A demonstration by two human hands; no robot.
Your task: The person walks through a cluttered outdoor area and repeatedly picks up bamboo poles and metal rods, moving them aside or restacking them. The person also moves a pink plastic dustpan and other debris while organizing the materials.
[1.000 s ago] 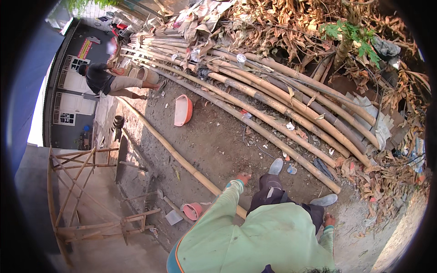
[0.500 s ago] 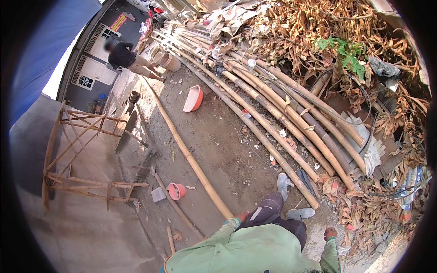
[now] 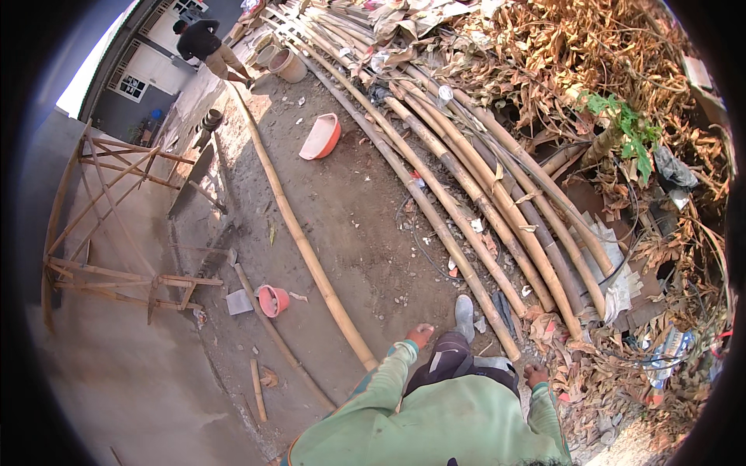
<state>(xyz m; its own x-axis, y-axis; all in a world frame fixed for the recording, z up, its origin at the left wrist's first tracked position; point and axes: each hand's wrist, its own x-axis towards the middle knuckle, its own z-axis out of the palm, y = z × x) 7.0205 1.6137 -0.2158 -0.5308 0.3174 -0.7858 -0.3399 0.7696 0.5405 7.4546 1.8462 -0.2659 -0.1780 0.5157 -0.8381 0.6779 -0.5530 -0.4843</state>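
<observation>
My left hand (image 3: 420, 335) hangs in front of me with its fingers curled; I see nothing in it. To its left runs a long bamboo pole (image 3: 299, 233), its near end beside my left forearm and its far end close to another person. My right hand (image 3: 536, 376) is down by my right side, fingers bent in, with nothing visible in its grip. Beyond it, several bamboo poles (image 3: 458, 182) lie side by side on the ground, their near ends close to my grey boots (image 3: 464, 317).
An orange basin (image 3: 321, 138) and a red bucket (image 3: 273, 300) stand on the dirt. Bamboo scaffolding (image 3: 124, 210) leans at the left wall. Dry leaves (image 3: 544, 78) are heaped to the right. A person (image 3: 203, 45) in a black top walks by some buckets (image 3: 289, 67).
My view has shifted forward and turned. My left hand has come forward, farther from the long pole's near end. My right hand has moved in toward my leg.
</observation>
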